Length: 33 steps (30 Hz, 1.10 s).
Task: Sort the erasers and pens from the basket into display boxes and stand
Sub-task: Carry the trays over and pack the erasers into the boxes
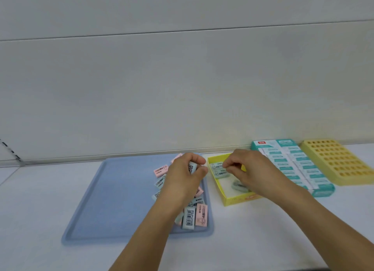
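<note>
A pale wall (182, 78) fills the upper half of the scene, and below it a white surface (40, 189) carries everything else. On the left lies a wide, shallow blue tray (113, 200), with a loose heap of small rectangular erasers (194, 216) along its right side, wrapped in pink, pale blue and mint sleeves printed with barcodes and lettering. On the far right sits a yellow stand (342, 163) pierced with rows of round holes, and just beside it a teal display box (293, 165) packed with neat rows of white and teal erasers. Between the tray and the teal box is a smaller yellow display box (234, 200), open on top, with a few mint erasers (219, 170) inside. The person's left hand (186, 177) hovers over the tray, its grip curled round a pale blue eraser (193, 167) whose barcode faces out. The right hand (249, 169) reaches into the yellow display box, fingertips pinched at a mint eraser near the far end.
</note>
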Each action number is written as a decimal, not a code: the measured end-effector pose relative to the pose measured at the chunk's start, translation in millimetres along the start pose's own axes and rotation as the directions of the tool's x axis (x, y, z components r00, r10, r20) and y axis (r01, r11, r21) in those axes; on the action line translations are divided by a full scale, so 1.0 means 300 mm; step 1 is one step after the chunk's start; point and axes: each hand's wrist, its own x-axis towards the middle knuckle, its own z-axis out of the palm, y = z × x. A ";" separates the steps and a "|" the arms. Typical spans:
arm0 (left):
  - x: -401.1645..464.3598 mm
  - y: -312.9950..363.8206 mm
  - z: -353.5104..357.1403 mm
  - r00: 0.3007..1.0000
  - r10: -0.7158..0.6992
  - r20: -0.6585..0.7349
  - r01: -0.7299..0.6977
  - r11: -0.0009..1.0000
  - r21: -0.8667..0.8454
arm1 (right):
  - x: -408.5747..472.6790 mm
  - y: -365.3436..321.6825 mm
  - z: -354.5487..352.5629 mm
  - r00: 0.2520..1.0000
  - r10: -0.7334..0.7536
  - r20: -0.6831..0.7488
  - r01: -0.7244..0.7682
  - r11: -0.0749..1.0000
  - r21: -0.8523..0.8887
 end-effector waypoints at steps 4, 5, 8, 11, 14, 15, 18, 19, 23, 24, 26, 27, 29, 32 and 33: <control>-0.007 0.000 -0.010 1.000 -0.001 0.013 0.001 1.000 0.030 | 0.005 0.009 -0.011 0.988 0.111 0.106 -0.094 0.983 -0.156; -0.011 -0.001 -0.011 1.000 -0.014 0.019 0.014 1.000 0.027 | 0.007 0.014 -0.017 0.980 0.150 0.128 -0.121 0.971 -0.207; -0.020 -0.003 -0.005 0.999 -0.033 0.024 0.033 0.999 0.003 | 0.014 0.008 -0.035 0.946 0.221 0.237 -0.125 0.924 -0.362; -0.023 0.002 0.000 0.999 -0.030 0.018 0.030 0.999 -0.016 | 0.023 -0.009 -0.031 0.911 0.254 0.325 -0.053 0.853 -0.520; -0.018 0.000 0.007 1.000 0.008 0.028 -0.009 1.000 0.030 | 0.029 -0.010 -0.018 0.936 0.179 0.303 0.003 0.856 -0.516; -0.014 -0.002 0.010 0.999 0.021 0.030 -0.023 0.998 0.058 | 0.031 -0.008 -0.016 0.949 0.142 0.282 0.007 0.884 -0.467; -0.004 -0.001 0.024 0.998 0.033 0.051 -0.040 0.990 0.132 | 0.035 -0.015 -0.011 0.962 0.081 0.262 0.002 0.953 -0.302; -0.004 0.002 0.029 0.998 0.032 0.061 -0.041 0.986 0.160 | 0.037 -0.013 -0.007 0.960 0.070 0.270 0.012 0.957 -0.291; -0.009 0.017 0.043 0.995 0.017 0.095 -0.046 0.948 0.316 | 0.035 0.020 -0.013 0.948 0.120 0.296 -0.003 0.930 -0.366; -0.008 0.022 0.046 0.995 0.005 0.104 -0.040 0.939 0.340 | 0.034 0.026 -0.014 0.946 0.126 0.300 -0.008 0.931 -0.365; -0.004 0.033 0.054 0.992 -0.021 0.122 -0.028 0.922 0.385 | 0.031 0.033 -0.015 0.942 0.126 0.311 -0.015 0.941 -0.337; -0.004 0.038 0.057 0.991 -0.031 0.128 -0.024 0.911 0.411 | 0.029 0.035 -0.015 0.939 0.130 0.319 -0.024 0.948 -0.316; -0.003 0.043 0.063 0.990 -0.041 0.134 -0.023 0.895 0.445 | 0.027 0.039 -0.017 0.932 0.143 0.332 -0.048 0.959 -0.279; 0.000 0.044 0.069 0.991 -0.052 0.122 -0.011 0.885 0.466 | 0.025 0.045 -0.013 0.937 0.138 0.321 -0.050 0.963 -0.267; 0.001 0.045 0.070 0.992 -0.055 0.116 -0.007 0.880 0.475 | 0.025 0.044 -0.009 0.943 0.132 0.307 -0.048 0.963 -0.266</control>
